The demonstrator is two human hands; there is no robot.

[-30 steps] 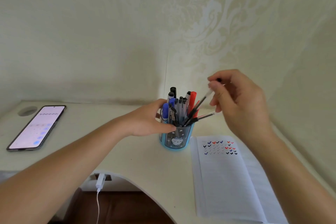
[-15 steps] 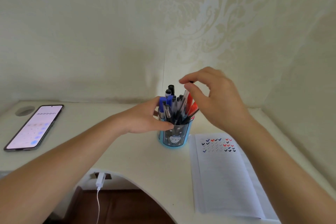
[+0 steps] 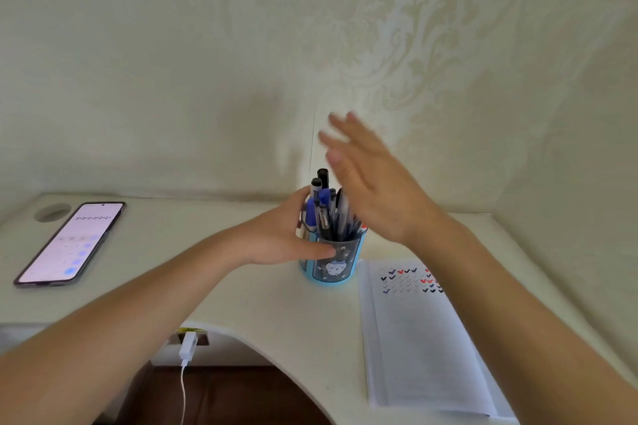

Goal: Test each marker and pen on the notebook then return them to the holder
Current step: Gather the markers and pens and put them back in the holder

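The left hand (image 3: 276, 235) is wrapping the holder (image 3: 333, 260), gripping it; the right hand (image 3: 374, 179) is hovering above the holder, fingers spread (blurred), holding nothing.

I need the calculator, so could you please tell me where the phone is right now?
In the head view, the phone lies flat at the desk's far left, screen lit, beside a round hole, well left of the pen holder.

Your forearms are bare from the near edge up to the wrists, with no sleeve showing. Your left hand (image 3: 279, 235) and right hand (image 3: 373, 179) carry no gloves. The right hand's fingers (image 3: 340, 134) are smeared by blur.
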